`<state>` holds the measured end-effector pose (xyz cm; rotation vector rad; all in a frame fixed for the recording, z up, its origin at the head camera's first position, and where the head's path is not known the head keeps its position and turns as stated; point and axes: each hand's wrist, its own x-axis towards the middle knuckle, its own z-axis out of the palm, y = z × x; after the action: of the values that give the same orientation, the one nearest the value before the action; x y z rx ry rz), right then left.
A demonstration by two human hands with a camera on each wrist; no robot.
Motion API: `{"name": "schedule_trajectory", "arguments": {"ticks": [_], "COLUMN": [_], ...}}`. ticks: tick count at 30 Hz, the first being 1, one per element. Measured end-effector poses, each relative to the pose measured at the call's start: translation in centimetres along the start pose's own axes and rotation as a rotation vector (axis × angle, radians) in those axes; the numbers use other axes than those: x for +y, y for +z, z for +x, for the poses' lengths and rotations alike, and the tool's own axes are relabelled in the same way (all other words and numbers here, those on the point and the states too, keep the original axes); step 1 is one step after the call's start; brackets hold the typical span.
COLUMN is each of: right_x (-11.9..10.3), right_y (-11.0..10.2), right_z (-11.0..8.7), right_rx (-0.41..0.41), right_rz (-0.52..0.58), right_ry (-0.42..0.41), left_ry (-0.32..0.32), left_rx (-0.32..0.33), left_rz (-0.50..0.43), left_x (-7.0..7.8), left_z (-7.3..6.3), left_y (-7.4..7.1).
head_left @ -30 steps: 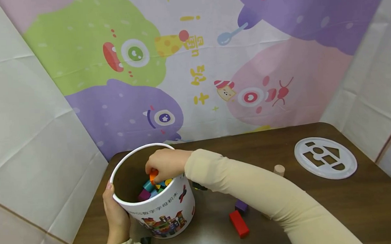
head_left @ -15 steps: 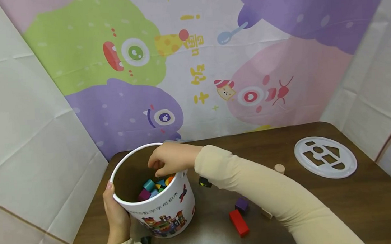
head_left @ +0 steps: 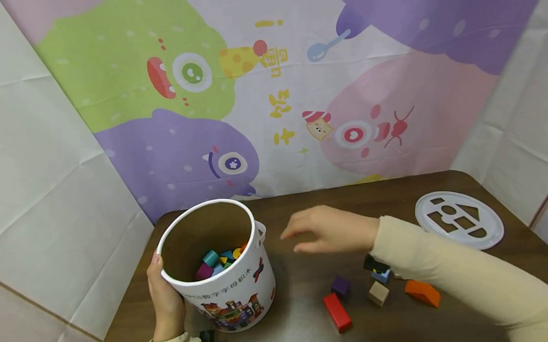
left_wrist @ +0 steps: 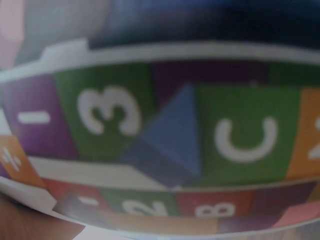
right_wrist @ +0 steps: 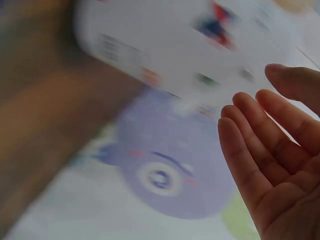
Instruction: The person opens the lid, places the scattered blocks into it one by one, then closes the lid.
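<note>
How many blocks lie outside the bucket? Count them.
5 seen: red block, purple block behind it, wooden block right of both, orange block farther right, blue block by the right sleeve, which may hide more. A pale sliver there may be another.

A white, picture-printed, open-topped bucket (head_left: 235,293) sits on the dark brown counter (head_left: 301,306), coloured blocks (head_left: 217,269) inside; loose blocks (head_left: 378,293) lie scattered to its right.

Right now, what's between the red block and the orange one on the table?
The wooden block lies between the red block and the orange block, as the head view shows.
</note>
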<state>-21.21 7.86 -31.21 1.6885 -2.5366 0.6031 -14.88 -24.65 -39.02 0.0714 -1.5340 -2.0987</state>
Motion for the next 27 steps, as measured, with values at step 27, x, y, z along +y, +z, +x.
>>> {"name": "schedule_trajectory", "arguments": {"ticks": [27], "right_x": [-1.2], "right_y": [11.3], "right_z": [-8.3], "right_rx": [-0.131], "right_rz": [-0.162], "right_ry": [0.312], "left_ry": [-0.013], "left_rx": [0.006], "left_rz": [0.004], "left_x": [0.0], "left_z": [0.0], "left_y": [-0.1]}}
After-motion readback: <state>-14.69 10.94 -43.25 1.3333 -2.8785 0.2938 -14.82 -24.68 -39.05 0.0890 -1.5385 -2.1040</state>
